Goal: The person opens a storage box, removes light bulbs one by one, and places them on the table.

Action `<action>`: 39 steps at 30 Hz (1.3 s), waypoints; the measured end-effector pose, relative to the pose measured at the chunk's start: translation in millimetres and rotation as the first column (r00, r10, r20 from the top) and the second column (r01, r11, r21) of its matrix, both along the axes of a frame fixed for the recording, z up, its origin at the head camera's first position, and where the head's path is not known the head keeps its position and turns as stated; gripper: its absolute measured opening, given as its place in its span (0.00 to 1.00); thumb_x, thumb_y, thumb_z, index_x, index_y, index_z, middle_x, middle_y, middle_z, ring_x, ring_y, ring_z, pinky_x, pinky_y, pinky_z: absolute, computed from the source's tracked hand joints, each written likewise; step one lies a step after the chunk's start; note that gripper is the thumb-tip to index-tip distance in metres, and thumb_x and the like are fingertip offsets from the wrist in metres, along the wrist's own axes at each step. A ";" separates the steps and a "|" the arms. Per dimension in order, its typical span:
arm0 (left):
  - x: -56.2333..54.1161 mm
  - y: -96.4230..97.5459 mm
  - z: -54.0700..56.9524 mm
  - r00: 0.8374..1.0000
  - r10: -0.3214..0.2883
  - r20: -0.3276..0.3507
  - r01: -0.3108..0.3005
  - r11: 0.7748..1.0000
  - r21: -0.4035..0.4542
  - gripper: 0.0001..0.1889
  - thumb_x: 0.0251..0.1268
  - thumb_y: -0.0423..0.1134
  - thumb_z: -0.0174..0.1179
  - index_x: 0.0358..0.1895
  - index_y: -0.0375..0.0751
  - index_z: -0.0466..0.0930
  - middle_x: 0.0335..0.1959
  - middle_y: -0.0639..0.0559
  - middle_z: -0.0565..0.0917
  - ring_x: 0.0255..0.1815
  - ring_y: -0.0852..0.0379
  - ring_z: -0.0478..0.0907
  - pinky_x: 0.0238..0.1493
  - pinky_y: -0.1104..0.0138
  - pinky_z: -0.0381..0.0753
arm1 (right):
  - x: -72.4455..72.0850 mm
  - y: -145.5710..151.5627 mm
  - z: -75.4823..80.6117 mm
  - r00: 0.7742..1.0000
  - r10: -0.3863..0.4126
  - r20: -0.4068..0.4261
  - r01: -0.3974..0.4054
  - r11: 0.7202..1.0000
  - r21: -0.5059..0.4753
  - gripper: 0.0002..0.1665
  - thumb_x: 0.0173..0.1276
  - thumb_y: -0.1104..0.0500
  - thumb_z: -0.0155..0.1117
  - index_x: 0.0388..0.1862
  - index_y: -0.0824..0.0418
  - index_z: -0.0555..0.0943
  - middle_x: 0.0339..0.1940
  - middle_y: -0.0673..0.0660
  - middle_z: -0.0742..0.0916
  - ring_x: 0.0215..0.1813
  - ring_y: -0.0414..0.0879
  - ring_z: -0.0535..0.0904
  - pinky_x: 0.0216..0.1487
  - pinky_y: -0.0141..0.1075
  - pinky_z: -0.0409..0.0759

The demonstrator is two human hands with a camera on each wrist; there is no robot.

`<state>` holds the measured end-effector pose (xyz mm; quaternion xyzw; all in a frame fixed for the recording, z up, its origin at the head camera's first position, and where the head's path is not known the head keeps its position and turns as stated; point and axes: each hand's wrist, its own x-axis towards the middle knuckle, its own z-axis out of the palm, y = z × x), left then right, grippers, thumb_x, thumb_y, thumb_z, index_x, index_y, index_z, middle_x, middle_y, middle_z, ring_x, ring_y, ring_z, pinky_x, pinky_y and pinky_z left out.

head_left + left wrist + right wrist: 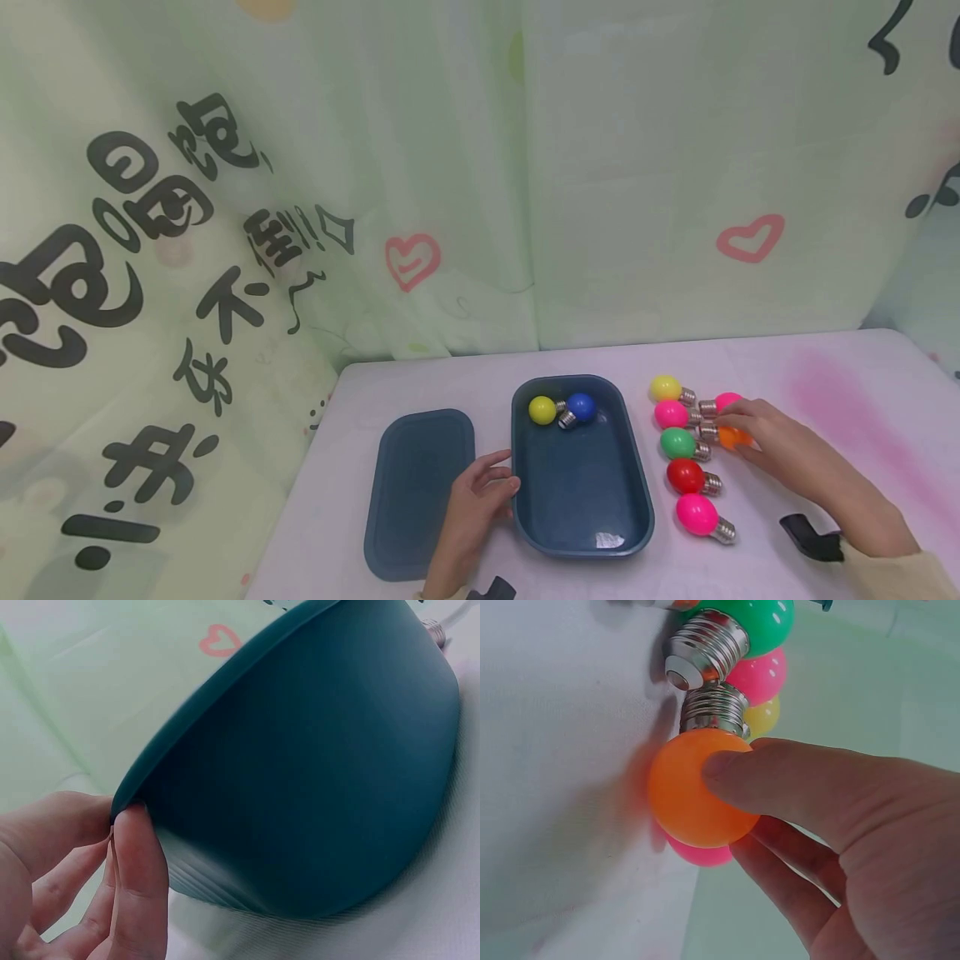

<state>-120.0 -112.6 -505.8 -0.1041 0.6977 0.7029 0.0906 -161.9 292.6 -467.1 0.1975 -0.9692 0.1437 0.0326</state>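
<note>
My right hand [783, 446] holds an orange light bulb [686, 795] by its round globe, thumb on one side and fingers behind. The bulb's metal screw base points toward the other bulbs. My left hand [480, 492] pinches the left rim of a dark blue tray [577, 492] between thumb and finger. At the tray's far end lie a yellow bulb [542, 410] and a blue bulb [581, 407]. A pink bulb [727, 401] sits just beyond the orange one, partly hidden by my right hand.
Right of the tray runs a column of bulbs: yellow [665, 388], pink [670, 414], green [677, 442], red [685, 476] and a nearer pink one [697, 514]. A flat blue lid [420, 492] lies left of the tray. Behind the table hangs a printed curtain [600, 208].
</note>
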 end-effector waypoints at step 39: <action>0.2 0.6 0.4 1.000 0.008 0.010 -0.008 1.000 -0.002 0.24 0.61 0.38 0.69 0.62 0.45 0.78 0.43 0.49 0.84 0.39 0.56 0.81 0.32 0.66 0.81 | -9.8 -56.9 32.2 0.999 0.055 0.003 -0.054 0.994 -0.094 0.26 0.53 0.66 0.77 0.52 0.66 0.83 0.52 0.66 0.81 0.57 0.65 0.76 0.47 0.51 0.84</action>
